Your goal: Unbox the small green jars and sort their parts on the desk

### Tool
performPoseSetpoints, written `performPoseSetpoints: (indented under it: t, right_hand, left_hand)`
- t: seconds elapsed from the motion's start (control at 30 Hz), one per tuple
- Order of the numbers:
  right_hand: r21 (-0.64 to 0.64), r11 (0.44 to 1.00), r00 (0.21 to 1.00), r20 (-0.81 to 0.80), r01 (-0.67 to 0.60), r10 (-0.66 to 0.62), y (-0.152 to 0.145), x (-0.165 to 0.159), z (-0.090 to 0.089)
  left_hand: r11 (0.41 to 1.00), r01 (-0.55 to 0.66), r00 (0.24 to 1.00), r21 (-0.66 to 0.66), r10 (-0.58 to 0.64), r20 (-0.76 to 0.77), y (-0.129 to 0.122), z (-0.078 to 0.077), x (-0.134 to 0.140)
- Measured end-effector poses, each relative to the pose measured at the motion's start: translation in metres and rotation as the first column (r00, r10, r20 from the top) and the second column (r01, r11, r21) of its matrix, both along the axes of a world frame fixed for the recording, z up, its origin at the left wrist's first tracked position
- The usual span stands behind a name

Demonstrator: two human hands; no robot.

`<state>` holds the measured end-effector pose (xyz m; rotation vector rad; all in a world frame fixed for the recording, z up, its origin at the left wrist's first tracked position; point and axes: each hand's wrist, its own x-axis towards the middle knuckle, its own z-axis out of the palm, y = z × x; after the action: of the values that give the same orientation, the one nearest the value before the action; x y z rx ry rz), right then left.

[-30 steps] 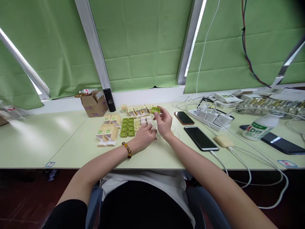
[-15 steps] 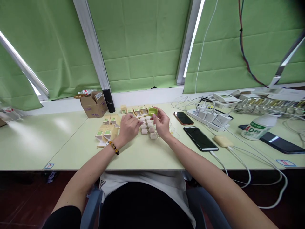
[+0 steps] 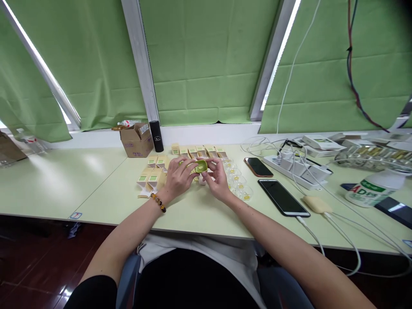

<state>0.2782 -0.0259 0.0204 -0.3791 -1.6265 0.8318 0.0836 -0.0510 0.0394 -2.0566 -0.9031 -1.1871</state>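
Between my two hands is a small lime-green case (image 3: 201,166), its hollow side facing up. My right hand (image 3: 218,179) pinches its right end between thumb and fingers. My left hand (image 3: 180,177) is closed at its left side, fingers bent over the green edge; a bit of green also shows behind these fingers. Under the hands lie small pale blocks (image 3: 202,180), mostly hidden. Clear plastic pieces with yellow centres (image 3: 240,186) lie just right of my right hand. Left of my left hand stand small cream cartons (image 3: 151,179) with green squares, some with flaps up.
More cream cartons (image 3: 201,151) line up behind the hands. A cardboard box (image 3: 137,143) and a black cylinder (image 3: 156,136) stand at the back. To the right lie two phones (image 3: 283,197), a power strip (image 3: 298,171) with cables, a yellow charger case (image 3: 317,204) and a white bottle (image 3: 375,189).
The green case has come down and nearer, and my left hand has moved over to it. My view has turned slightly; the clear plastic pieces show more and the pale blocks less.
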Motion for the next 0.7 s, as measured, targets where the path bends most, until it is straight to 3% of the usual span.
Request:
performPoseSetpoints:
  t: [0.27,0.53,0.7]
  right_hand:
    - [0.187,0.972,0.985,0.076,0.14,-0.156,0.0,-0.001,-0.005]
    - [0.247,0.931,0.954,0.07,0.268,-0.293,0.0,-0.005,-0.006]
    - [0.291,0.904,0.935,0.071,0.314,-0.348,0.0,-0.002,-0.003]
  left_hand:
    - [0.988,0.133,0.969,-0.076,-0.113,0.222,0.001,-0.004,0.007]
    - [0.956,0.144,0.971,-0.254,-0.087,0.223,0.0,-0.01,0.012]
    - [0.981,0.12,0.97,-0.151,-0.084,0.229,-0.002,-0.005,0.01]
